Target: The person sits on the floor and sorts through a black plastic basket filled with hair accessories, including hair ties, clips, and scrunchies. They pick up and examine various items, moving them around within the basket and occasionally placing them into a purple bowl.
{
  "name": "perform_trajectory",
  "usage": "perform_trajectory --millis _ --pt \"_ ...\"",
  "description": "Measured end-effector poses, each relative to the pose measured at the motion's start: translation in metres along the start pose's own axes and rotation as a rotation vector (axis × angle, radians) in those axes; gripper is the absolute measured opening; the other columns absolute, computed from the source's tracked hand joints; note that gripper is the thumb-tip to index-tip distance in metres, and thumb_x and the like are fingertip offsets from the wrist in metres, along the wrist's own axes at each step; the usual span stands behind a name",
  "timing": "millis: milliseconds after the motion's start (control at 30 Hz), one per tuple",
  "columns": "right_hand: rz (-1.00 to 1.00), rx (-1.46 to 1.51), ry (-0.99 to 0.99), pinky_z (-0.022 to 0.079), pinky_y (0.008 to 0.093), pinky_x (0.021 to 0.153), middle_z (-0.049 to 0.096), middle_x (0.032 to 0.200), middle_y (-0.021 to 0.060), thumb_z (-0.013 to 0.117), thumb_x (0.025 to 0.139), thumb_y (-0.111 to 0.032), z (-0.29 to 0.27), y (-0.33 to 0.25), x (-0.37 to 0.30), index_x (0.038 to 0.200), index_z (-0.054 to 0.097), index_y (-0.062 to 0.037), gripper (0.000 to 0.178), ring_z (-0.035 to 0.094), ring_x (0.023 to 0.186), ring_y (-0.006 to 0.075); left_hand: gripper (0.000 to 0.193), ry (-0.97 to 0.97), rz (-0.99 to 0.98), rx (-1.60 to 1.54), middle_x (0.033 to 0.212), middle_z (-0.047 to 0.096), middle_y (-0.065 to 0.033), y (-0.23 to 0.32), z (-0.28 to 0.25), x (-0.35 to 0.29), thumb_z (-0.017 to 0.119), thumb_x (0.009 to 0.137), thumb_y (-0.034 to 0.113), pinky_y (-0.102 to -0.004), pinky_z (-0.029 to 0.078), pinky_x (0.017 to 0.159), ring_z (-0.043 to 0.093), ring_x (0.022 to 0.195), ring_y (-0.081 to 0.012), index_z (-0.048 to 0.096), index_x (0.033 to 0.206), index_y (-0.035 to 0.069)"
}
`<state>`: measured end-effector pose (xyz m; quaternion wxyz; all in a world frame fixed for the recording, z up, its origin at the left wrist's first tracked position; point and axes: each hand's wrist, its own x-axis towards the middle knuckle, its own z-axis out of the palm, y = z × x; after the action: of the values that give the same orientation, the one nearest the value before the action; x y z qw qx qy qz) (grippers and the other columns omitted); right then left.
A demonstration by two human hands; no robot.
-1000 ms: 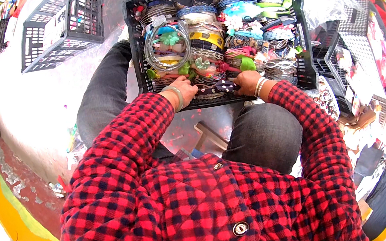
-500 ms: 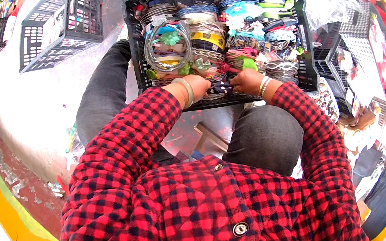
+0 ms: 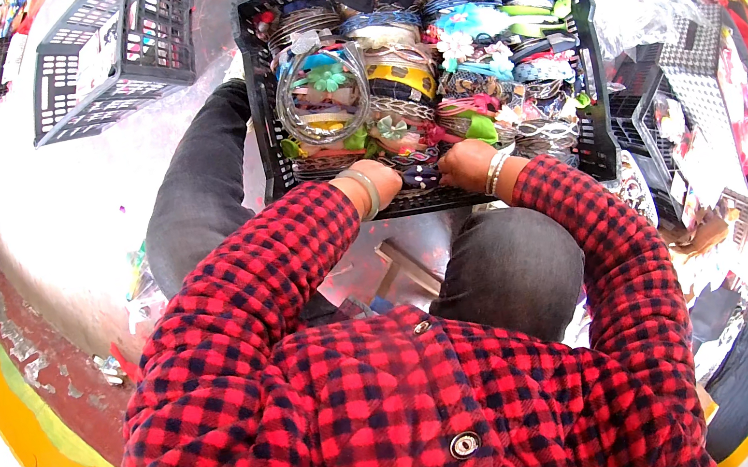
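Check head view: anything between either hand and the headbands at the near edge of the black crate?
Nothing visible. The left hand and right hand are already in the black crate at its near wall, on the dark headband between them. How the fingers grip it is hidden.

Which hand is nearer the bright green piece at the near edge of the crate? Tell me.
Right. The right hand lies just below and beside the bright green piece, close to touching it. The left hand is further off to its left, in the same black crate.
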<state>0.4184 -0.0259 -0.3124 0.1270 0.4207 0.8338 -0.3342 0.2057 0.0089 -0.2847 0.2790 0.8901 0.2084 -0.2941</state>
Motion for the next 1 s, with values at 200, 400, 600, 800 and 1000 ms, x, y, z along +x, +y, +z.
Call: perform_trajectory --millis 200,400,600,800,1000 --pt "0.024 -0.040 -0.081 0.047 0.0420 0.060 0.059 0.066 0.0133 0.059 0.074 -0.035 -0.006 -0.004 0.007 0.071 0.061 -0.0086 0.027 0.059 0.064 0.0326 0.019 -0.048 0.001 0.062 0.086 0.065 -0.0132 -0.001 0.000 0.005 0.052 0.074 0.010 -0.0376 0.049 0.073 0.062 0.086 -0.0294 0.066 0.086 0.007" --pt "0.072 -0.017 -0.110 0.049 0.0408 0.066 0.063 0.076 0.0136 0.058 0.074 -0.035 -0.005 -0.005 0.005 0.076 0.065 -0.0099 0.026 0.061 0.075 0.0313 0.018 -0.041 -0.156 -0.066 0.086 0.063 -0.0167 0.004 -0.011 -0.004 0.051 0.074 0.009 -0.0401 0.048 0.075 0.061 0.085 -0.0323 0.064 0.086 0.006" --pt "0.084 0.169 0.227 0.045 0.0416 0.057 0.060 0.066 0.0130 0.057 0.077 -0.041 -0.018 -0.005 -0.022 0.070 0.062 -0.0068 0.035 0.059 0.062 0.0318 0.011 0.540 -0.336 0.077 0.083 0.062 -0.0124 -0.021 -0.051 -0.032 0.053 0.073 0.009 -0.0383 0.047 0.072 0.059 0.082 -0.0286 0.062 0.079 0.006" --pt "0.176 0.286 0.314 0.045 0.0409 0.060 0.059 0.067 0.0156 0.057 0.078 -0.042 -0.037 -0.010 -0.039 0.071 0.062 -0.0071 0.036 0.058 0.067 0.0336 0.010 0.533 -0.426 0.205 0.084 0.062 -0.0085 -0.041 -0.037 -0.042 0.052 0.075 0.014 -0.0389 0.045 0.072 0.058 0.084 -0.0257 0.060 0.078 0.010" --pt "0.215 0.323 0.364 0.044 0.0395 0.060 0.059 0.068 0.0153 0.060 0.077 -0.037 -0.048 -0.010 -0.051 0.073 0.063 -0.0060 0.032 0.058 0.066 0.0320 0.013 0.676 -0.408 -0.011 0.079 0.061 -0.0142 -0.042 -0.074 -0.069 0.055 0.075 0.016 -0.0421 0.046 0.068 0.058 0.078 -0.0340 0.055 0.085 0.008"
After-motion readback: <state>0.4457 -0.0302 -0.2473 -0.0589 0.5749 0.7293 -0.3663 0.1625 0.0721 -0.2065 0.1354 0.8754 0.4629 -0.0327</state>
